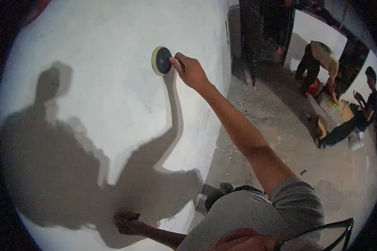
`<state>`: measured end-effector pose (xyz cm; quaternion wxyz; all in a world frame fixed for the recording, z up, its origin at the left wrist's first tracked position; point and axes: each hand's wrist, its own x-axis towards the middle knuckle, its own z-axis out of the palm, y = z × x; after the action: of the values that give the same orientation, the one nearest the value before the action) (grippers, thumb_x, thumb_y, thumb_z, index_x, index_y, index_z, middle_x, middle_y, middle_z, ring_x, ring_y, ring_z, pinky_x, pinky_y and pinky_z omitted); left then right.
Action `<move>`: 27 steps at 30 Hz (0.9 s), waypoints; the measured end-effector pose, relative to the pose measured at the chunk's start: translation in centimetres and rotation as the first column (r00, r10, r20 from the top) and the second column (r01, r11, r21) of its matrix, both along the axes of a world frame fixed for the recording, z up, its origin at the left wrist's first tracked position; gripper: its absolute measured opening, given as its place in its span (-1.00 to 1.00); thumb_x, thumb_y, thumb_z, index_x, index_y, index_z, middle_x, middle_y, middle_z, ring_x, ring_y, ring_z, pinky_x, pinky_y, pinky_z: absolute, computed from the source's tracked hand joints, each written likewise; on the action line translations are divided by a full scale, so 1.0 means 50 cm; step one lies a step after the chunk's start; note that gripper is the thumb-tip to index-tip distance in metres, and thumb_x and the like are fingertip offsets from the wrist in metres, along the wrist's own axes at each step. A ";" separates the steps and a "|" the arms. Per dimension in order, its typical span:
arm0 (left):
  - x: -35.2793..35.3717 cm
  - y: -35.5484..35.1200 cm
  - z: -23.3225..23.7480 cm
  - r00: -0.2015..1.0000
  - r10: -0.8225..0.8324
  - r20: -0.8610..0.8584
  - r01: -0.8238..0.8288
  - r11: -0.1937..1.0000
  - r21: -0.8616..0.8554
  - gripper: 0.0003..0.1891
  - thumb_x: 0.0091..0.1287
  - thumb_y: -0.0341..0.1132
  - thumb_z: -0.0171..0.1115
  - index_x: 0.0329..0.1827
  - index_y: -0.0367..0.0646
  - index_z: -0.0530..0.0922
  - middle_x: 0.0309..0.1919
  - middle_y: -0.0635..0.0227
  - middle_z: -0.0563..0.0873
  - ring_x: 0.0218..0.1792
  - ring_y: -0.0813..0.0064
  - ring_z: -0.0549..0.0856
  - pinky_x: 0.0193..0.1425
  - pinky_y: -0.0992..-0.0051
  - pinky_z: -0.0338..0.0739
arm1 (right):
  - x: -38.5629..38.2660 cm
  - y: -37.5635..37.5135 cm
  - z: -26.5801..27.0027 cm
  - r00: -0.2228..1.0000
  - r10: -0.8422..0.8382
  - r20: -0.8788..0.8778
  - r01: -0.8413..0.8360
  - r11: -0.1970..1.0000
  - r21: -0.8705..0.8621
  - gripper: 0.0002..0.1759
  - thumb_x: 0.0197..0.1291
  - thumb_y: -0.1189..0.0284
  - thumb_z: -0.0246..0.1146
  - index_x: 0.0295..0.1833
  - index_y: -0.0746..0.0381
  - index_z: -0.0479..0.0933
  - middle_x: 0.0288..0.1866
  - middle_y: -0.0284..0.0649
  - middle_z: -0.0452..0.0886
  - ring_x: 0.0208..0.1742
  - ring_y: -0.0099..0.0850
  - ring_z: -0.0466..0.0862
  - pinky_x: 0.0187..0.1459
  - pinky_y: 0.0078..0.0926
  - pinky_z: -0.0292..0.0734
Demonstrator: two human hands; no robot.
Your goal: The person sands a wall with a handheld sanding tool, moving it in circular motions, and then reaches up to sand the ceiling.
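Observation:
A round sanding pad [162,61] with a black back and a yellow-green foam edge stands edge-on at the pale wall [113,50]. My right hand [189,70] grips it from behind, the arm stretched upward. Low on the wall, in deep shadow, my left hand [130,224] has its fingers toward the surface and slightly apart, with nothing visible in them. Dark shadows of my head, body and raised arm cover much of the wall's left and lower part.
A bare concrete floor [276,108] runs along the wall's right side. Farther off, one person [320,62] bends over a red container [314,86], and another person [360,113] sits with a leg stretched out. White panels [318,27] stand behind them.

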<state>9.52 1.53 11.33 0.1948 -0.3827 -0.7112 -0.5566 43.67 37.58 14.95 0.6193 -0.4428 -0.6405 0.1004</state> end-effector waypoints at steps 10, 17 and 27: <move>-0.015 -0.012 0.039 0.997 -0.005 0.073 0.012 0.995 -0.100 -0.33 0.51 0.20 -0.08 -0.64 -0.15 0.47 -0.76 0.34 0.54 -0.76 0.48 0.49 -0.61 0.46 0.45 | -0.058 -0.040 0.001 0.979 0.073 0.191 -0.080 0.996 0.033 -0.58 0.48 0.19 0.06 -0.31 0.32 0.52 -0.48 0.01 0.56 -0.48 -0.04 0.55 -0.33 -0.21 0.50; 0.019 -0.011 0.004 0.995 -0.042 0.096 0.034 0.996 0.079 -0.34 0.51 0.19 -0.07 -0.58 -0.19 0.51 -0.76 0.37 0.51 -0.77 0.53 0.48 -0.67 0.46 0.40 | 0.017 -0.009 -0.004 0.999 -0.035 0.007 0.034 0.994 0.099 -0.63 0.47 0.22 0.08 -0.33 0.29 0.46 -0.52 -0.02 0.51 -0.49 -0.05 0.55 -0.38 -0.21 0.47; 0.014 -0.019 0.034 0.983 -0.128 0.135 0.117 0.989 0.087 -0.40 0.53 0.14 -0.06 -0.57 -0.14 0.51 -0.72 0.36 0.58 -0.78 0.56 0.49 -0.73 0.58 0.27 | 0.026 0.016 -0.073 0.998 -0.061 -0.008 0.060 0.994 -0.087 -0.60 0.46 0.11 0.08 -0.22 0.25 0.39 -0.42 0.03 0.55 -0.36 0.05 0.61 -0.32 -0.08 0.47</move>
<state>10.24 0.56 13.04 0.1247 -0.3776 -0.6757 -0.6207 44.96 38.36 11.29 0.6055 -0.4881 -0.6186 0.1118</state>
